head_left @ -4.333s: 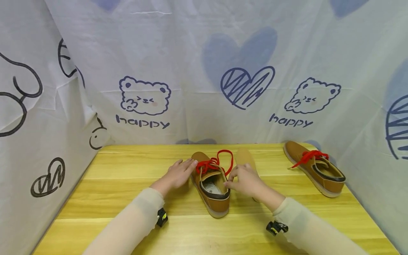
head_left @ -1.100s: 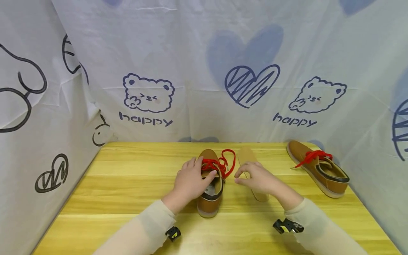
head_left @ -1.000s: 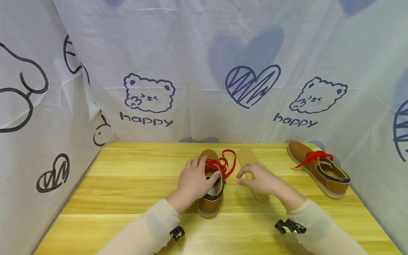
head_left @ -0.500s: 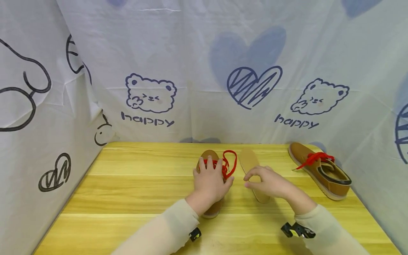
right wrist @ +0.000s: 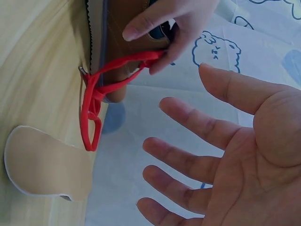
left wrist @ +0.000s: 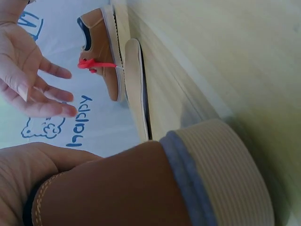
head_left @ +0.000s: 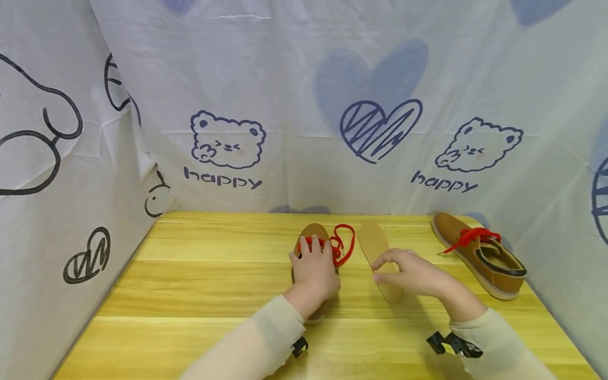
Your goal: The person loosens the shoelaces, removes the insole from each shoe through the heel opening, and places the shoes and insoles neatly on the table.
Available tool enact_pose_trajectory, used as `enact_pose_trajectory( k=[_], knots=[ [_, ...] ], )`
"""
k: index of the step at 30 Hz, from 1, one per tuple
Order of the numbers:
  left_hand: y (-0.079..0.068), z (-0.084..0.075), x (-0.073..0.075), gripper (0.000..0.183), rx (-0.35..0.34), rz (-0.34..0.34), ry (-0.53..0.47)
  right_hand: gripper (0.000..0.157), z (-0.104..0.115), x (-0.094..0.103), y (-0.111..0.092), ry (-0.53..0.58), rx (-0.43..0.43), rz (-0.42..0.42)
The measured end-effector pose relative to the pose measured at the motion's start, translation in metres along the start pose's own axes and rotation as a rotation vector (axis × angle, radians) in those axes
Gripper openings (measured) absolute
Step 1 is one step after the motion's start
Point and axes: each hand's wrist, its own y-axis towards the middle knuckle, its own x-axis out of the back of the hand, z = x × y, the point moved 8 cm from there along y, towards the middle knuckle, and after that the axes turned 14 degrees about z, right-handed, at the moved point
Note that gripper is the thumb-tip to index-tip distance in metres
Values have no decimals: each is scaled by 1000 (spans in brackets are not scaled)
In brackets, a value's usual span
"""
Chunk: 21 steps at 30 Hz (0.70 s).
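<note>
My left hand lies across the top of a brown leather shoe, gripping it with the fingers over the red laces and the thumb at its right side. The hand covers most of the shoe's opening. In the right wrist view, a loop of red lace hangs off the shoe toward the table. To the right lies a flat tan insole. Over its near half hovers my right hand, holding nothing. Its fingers are spread and relaxed in the right wrist view.
A second brown shoe with red laces rests at the right side of the wooden table. White cloth with printed bears and hearts hangs behind and along both sides.
My right hand has left the shoe's opening and moved right, over the insole. The left hand has shifted from the shoe's left side onto its top. The shoe now points straighter ahead.
</note>
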Motion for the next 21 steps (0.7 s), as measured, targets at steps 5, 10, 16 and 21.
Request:
enact_pose_trajectory(
  k=[5,10,16,21],
  knots=[
    [-1,7,2,75,-6,16,-10,32,0,6,-6,1,-1,0],
    [-1,18,1,74,-16,1,-30,34,-1,12,-13,-15,12,6],
    [-5,37,3,76,-9,-35,-38,34,3,20,-25,-36,26,22],
    [-10,53,6,78,-2,-41,-67,39,2,30,-41,-19,13,40]
  ],
)
